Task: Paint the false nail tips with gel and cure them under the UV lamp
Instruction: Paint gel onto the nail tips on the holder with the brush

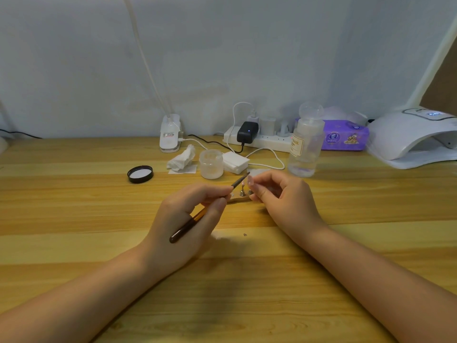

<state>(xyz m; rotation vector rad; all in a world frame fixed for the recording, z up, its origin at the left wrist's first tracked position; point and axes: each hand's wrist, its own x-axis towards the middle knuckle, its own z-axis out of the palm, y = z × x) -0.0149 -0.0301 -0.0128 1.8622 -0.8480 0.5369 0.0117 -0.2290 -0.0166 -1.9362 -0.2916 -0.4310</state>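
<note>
Dark-brown brush handle (188, 225) sits pinched in the left hand (183, 219), thumb + forefinger closed on it near the ferrule end, rear of the handle lying back across the palm toward the wrist. Long axis runs low-left to up-right; the bristle tip (247, 174) ends just beside, maybe touching, the false nail tip (250, 180) — can't tell contact at this res.

Right hand (284, 196) has fingers curled in, thumb + forefinger pinched round that nail tip or the little stand under it; which of the two isn't clear. So the task's thing is up-right of the brush grip, right on the line of the brush axis, w/ the right hand the nearer one (it's on it). Just below/left of it, small metal nail stands (242, 191) stand on a wooden base strip (237, 199), between the two hands.

Judgement: painting step underway, curing not yet. Next stroke prob. wants the brush drawn along its own axis over the nail's length while the right hand keeps the tip steady; any twist on the right side would smear gel.

Further out: frosted gel jar (211, 164), lid off, behind the hands, its black lid (140, 174) well to the left. Crumpled tissue (181, 159) + white wipe pads (235, 162) flank the jar. Clear pump bottle (305, 144) behind-right. UV lamp (405, 137) at far right of the wooden table (74, 206), well apart from the nail, mouth facing the person — right hand is the nearer one for that trip
</note>
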